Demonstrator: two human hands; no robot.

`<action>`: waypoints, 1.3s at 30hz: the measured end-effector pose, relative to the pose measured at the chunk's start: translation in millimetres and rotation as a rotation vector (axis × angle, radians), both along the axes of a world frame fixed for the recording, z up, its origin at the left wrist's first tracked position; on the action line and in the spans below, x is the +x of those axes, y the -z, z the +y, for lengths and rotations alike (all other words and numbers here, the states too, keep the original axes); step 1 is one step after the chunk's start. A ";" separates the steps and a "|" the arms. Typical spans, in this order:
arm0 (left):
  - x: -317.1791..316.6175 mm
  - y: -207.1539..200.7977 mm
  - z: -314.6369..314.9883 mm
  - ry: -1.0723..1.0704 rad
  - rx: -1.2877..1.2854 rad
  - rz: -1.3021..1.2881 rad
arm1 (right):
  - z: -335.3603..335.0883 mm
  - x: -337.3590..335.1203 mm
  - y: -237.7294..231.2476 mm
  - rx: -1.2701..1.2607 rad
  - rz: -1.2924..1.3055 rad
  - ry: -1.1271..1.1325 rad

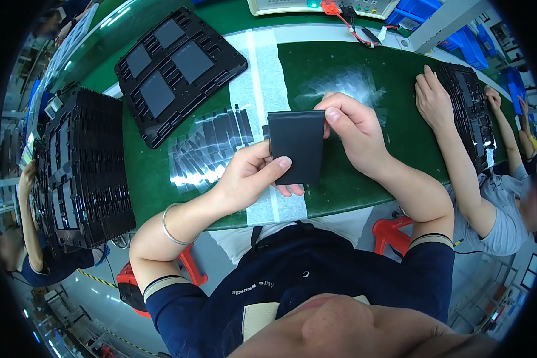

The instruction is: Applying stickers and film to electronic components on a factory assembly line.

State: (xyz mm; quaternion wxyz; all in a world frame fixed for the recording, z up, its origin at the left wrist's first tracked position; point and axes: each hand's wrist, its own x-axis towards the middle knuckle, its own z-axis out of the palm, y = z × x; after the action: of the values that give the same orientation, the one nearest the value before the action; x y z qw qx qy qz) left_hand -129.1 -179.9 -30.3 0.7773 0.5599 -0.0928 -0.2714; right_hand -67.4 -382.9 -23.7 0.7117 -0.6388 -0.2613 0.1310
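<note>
A flat black battery [298,146] is held up in front of me over the green table mat. My left hand [250,173] grips its left side, thumb on the face and fingers behind. At its top right corner my right hand [357,128] pinches the edge between thumb and fingers; whether a thin film is also caught there is too small to tell. Left of my hands, dark strips [212,140] lie in rows on clear sheets. Beyond them a black tray [224,73] carries several similar flat dark batteries [192,61].
Tall stacked black trays [95,167] stand at the left. Clear film pieces [346,83] lie beyond my right hand. On the right, a co-worker's hand [432,98] is beside another black tray [468,107]. An instrument [328,7] with red and black leads [358,33] sits at the back.
</note>
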 end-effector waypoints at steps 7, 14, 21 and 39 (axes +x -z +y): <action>0.0 1.0 0.3 0.000 0.004 0.001 | -1.2 0.8 0.0 -0.005 -0.015 -0.019; -0.6 0.6 0.1 -0.014 0.011 0.001 | -1.0 -0.6 -1.4 -0.003 -0.008 -0.011; -3.5 1.7 0.3 -0.002 0.080 -0.009 | -1.1 0.5 -3.5 -0.064 -0.035 0.016; 0.2 -14.2 -6.8 0.106 0.482 -0.328 | 2.9 1.3 -0.5 -0.163 -0.159 -0.079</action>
State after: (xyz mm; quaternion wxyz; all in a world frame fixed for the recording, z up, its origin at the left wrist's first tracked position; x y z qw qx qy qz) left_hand -128.8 -186.7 -16.1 0.5815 0.7590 -0.1791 -0.2316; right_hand -66.2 -379.9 -23.2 0.6288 -0.6920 -0.3306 0.1287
